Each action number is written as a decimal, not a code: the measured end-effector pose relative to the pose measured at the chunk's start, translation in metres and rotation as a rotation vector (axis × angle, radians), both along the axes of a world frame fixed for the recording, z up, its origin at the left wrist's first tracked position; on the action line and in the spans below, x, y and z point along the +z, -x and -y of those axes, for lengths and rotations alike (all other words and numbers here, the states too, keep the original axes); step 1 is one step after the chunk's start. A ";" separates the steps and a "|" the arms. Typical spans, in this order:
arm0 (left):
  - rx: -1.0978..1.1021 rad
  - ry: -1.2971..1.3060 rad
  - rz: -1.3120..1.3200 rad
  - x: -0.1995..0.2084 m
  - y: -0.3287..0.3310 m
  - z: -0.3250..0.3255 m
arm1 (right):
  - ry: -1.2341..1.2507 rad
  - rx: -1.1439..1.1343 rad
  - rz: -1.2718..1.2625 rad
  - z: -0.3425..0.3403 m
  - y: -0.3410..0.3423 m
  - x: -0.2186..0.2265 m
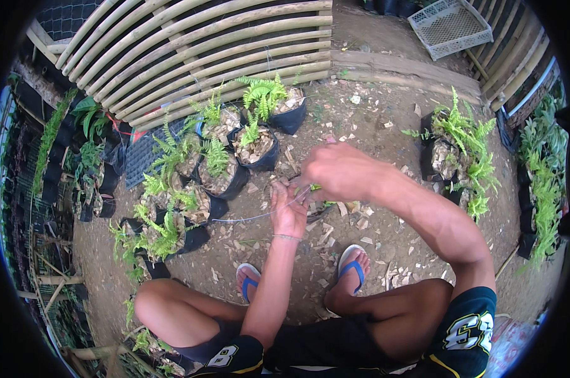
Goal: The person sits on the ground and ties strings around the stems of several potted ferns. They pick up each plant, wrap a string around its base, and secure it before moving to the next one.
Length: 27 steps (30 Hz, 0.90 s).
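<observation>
My left hand (287,213) is raised palm-up in front of me, its fingers bent together. A thin pale wire (244,220) runs across it, one end sticking out freely to the left. Close against those fingertips, my right hand (336,169) is closed in a pinch, its back toward me; what it grips is hidden. A bit of green leaf (315,187) shows between the two hands. Below them a dark rim, partly covered, lies on the ground. Nearest on the left is a black-bagged fern (258,150) filled with pale chips.
Several more bagged ferns (162,236) cluster at left, others (455,142) stand at right. A bamboo slat fence (222,47) spans the back, with a grey plastic crate (451,30) at the far right. Pale chips litter the soil (385,252) around my sandalled feet.
</observation>
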<state>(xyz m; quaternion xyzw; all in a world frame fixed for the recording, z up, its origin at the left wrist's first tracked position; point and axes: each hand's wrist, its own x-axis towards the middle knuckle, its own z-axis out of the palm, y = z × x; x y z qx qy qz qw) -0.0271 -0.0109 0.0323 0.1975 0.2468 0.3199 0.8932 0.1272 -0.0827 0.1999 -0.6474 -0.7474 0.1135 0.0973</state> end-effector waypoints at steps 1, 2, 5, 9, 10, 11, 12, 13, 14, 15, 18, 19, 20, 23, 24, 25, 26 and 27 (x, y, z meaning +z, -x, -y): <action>0.009 -0.004 0.014 0.000 -0.001 0.001 | 0.022 -0.033 -0.003 -0.001 0.006 0.004; 0.004 -0.009 0.013 0.000 -0.002 0.002 | 0.040 -0.057 0.000 -0.003 0.011 0.007; 0.018 -0.029 0.008 0.001 -0.004 0.005 | 0.075 -0.063 -0.084 -0.007 0.015 0.014; 0.055 -0.052 -0.028 0.004 -0.007 0.009 | 0.158 -0.063 -0.164 -0.016 0.014 0.016; 0.076 -0.065 -0.023 0.005 -0.008 0.010 | 0.155 -0.093 -0.174 -0.017 0.014 0.015; 0.086 -0.031 -0.063 0.005 -0.009 0.011 | 0.151 -0.123 -0.183 -0.018 0.014 0.013; 0.101 -0.007 -0.088 0.005 -0.010 0.011 | 0.136 -0.145 -0.203 -0.019 0.013 0.011; 0.118 0.006 -0.094 0.005 -0.010 0.011 | 0.116 -0.179 -0.219 -0.022 0.011 0.008; 0.100 -0.006 -0.103 0.005 -0.010 0.010 | 0.087 -0.205 -0.246 -0.027 0.009 0.004; 0.083 -0.029 -0.092 0.005 -0.010 0.010 | 0.091 -0.248 -0.264 -0.031 0.005 0.001; 0.095 -0.017 -0.108 0.005 -0.009 0.007 | 0.342 -0.489 -0.757 -0.035 -0.012 -0.009; 0.114 0.001 -0.123 0.006 -0.009 0.006 | 0.375 -0.560 -0.780 -0.037 -0.016 -0.012; 0.104 -0.008 -0.102 0.006 -0.008 0.005 | 0.397 -0.612 -0.813 -0.040 -0.019 -0.016; 0.070 -0.007 -0.046 0.007 -0.005 -0.001 | 0.450 -0.730 -0.870 -0.039 -0.024 -0.028; 0.044 0.012 -0.028 0.006 -0.006 -0.004 | 0.469 -0.759 -0.884 -0.037 -0.026 -0.032; 0.028 0.034 -0.015 0.004 -0.006 -0.006 | 0.466 -0.735 -0.882 -0.036 -0.028 -0.036; -0.002 0.029 -0.009 0.003 -0.006 -0.007 | 0.463 -0.703 -0.882 -0.035 -0.030 -0.040; -0.025 0.022 -0.007 0.001 -0.007 -0.009 | 0.449 -0.657 -0.896 -0.034 -0.033 -0.044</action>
